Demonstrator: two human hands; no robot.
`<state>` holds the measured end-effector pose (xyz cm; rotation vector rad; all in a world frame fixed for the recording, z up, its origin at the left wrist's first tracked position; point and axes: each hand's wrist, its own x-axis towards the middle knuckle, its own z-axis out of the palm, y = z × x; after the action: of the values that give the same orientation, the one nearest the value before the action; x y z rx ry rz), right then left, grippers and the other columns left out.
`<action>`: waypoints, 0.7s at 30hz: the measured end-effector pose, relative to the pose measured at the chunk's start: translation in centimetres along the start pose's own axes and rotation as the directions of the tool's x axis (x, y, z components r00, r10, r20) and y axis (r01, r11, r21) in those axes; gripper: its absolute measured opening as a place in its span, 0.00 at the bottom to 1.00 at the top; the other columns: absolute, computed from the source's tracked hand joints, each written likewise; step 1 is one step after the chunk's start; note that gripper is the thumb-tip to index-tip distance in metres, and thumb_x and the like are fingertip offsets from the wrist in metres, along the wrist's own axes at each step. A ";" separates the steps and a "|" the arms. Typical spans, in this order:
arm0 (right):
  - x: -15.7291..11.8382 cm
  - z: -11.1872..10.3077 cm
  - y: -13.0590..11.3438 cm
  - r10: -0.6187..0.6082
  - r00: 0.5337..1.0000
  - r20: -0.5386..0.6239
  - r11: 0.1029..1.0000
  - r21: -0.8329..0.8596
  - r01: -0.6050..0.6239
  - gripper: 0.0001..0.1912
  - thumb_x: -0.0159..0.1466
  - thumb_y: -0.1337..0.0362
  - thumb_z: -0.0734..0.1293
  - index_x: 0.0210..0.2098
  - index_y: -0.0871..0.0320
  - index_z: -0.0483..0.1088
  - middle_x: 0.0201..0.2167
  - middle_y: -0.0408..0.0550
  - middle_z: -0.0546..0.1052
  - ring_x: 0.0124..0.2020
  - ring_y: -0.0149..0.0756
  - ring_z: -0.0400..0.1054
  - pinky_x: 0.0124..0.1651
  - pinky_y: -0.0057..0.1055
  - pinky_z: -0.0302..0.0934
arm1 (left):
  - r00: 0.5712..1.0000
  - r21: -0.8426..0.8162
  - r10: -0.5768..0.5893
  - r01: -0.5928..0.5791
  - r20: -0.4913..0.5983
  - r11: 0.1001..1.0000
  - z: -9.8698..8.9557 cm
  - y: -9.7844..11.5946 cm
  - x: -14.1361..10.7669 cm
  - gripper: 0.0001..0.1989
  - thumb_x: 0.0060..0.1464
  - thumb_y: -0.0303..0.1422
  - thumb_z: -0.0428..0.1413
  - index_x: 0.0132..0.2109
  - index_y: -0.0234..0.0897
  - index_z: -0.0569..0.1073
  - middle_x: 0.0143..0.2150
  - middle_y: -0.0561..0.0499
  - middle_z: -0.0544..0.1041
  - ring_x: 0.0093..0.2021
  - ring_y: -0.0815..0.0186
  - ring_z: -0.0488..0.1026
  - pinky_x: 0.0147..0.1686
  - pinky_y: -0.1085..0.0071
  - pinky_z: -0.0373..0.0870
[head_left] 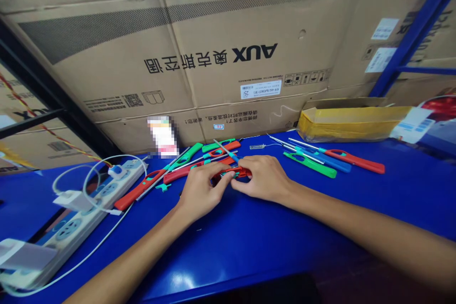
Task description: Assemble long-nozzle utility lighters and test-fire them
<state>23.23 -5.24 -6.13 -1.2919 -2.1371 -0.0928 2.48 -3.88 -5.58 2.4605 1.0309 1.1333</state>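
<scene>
My left hand (201,191) and my right hand (260,178) meet over a red plastic lighter handle (235,173), pinching it from both ends with their fingertips. Small green parts show inside its opened body, partly hidden by my fingers. Just beyond my left hand lie several long-nosed lighters in red and green, such as a red lighter (137,190) and a green lighter (185,156). To the right of my right hand, a green lighter handle (309,164) and a red lighter (356,161) lie with metal rods.
All this lies on a blue tabletop (235,237). A white power strip (78,216) with a white cable and plug lies at the left. A yellow-taped cardboard box (351,121) stands at the back right, below a wall of stacked AUX cartons (213,52) and blue shelving.
</scene>
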 end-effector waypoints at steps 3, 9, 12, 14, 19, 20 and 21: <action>0.0 -0.1 -0.1 -0.005 1.000 0.011 1.000 0.005 0.005 0.10 0.63 0.56 0.69 0.34 0.55 0.79 0.31 0.46 0.84 0.31 0.39 0.75 0.34 0.33 0.54 | 1.000 0.008 0.009 -0.009 -0.003 1.000 0.0 0.1 0.0 0.07 0.67 0.34 0.61 0.44 0.40 0.84 0.41 0.52 0.87 0.36 0.63 0.83 0.35 0.69 0.74; -0.2 -0.3 -0.3 -0.025 0.999 0.031 1.000 0.016 0.024 0.11 0.63 0.57 0.69 0.35 0.57 0.79 0.32 0.48 0.84 0.31 0.39 0.74 0.34 0.33 0.54 | 1.000 -0.005 -0.002 0.002 -0.007 1.000 0.0 0.6 0.0 0.08 0.66 0.36 0.62 0.41 0.39 0.84 0.37 0.52 0.86 0.32 0.65 0.81 0.32 0.70 0.71; -0.2 -0.4 -0.3 -0.031 0.999 0.029 0.999 0.014 0.031 0.10 0.63 0.57 0.69 0.35 0.57 0.79 0.31 0.47 0.83 0.30 0.38 0.73 0.34 0.33 0.53 | 1.000 -0.006 -0.002 0.002 -0.017 1.000 0.1 0.6 0.0 0.08 0.66 0.36 0.63 0.42 0.39 0.85 0.37 0.52 0.86 0.32 0.65 0.81 0.32 0.71 0.72; -0.2 -0.5 -0.3 -0.036 0.999 0.025 0.999 0.015 0.035 0.10 0.63 0.58 0.69 0.35 0.57 0.79 0.30 0.46 0.83 0.30 0.37 0.72 0.34 0.33 0.53 | 1.000 -0.003 0.002 -0.002 -0.020 1.000 0.2 0.5 -0.1 0.08 0.66 0.37 0.63 0.43 0.39 0.85 0.38 0.52 0.86 0.33 0.65 0.81 0.32 0.71 0.72; -0.1 -0.6 -0.3 -0.050 0.999 0.008 0.999 0.006 0.050 0.09 0.64 0.58 0.69 0.33 0.56 0.79 0.30 0.45 0.82 0.31 0.38 0.73 0.34 0.34 0.54 | 0.999 0.007 0.027 -0.027 -0.025 1.000 -0.1 0.2 0.0 0.08 0.66 0.37 0.62 0.43 0.38 0.84 0.38 0.51 0.86 0.34 0.64 0.81 0.33 0.71 0.73; -0.1 -0.6 -0.3 -0.054 0.999 0.004 0.999 0.001 0.054 0.09 0.65 0.58 0.69 0.33 0.56 0.79 0.30 0.45 0.82 0.32 0.38 0.74 0.35 0.34 0.54 | 0.999 0.004 0.039 -0.039 -0.021 0.999 -0.2 0.1 0.0 0.08 0.67 0.36 0.62 0.43 0.38 0.83 0.38 0.51 0.86 0.34 0.64 0.81 0.34 0.70 0.74; -0.1 -0.6 -0.2 -0.057 0.998 -0.001 0.998 -0.006 0.057 0.10 0.65 0.58 0.69 0.33 0.56 0.79 0.30 0.45 0.83 0.32 0.38 0.74 0.35 0.34 0.55 | 0.999 0.000 0.051 -0.051 -0.015 0.999 -0.2 0.1 0.0 0.08 0.67 0.36 0.61 0.43 0.38 0.83 0.39 0.51 0.86 0.35 0.64 0.81 0.35 0.70 0.74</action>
<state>23.35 -5.64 -5.67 -1.2338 -2.1746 -0.1236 2.34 -3.92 -5.37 2.4952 0.9772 1.1688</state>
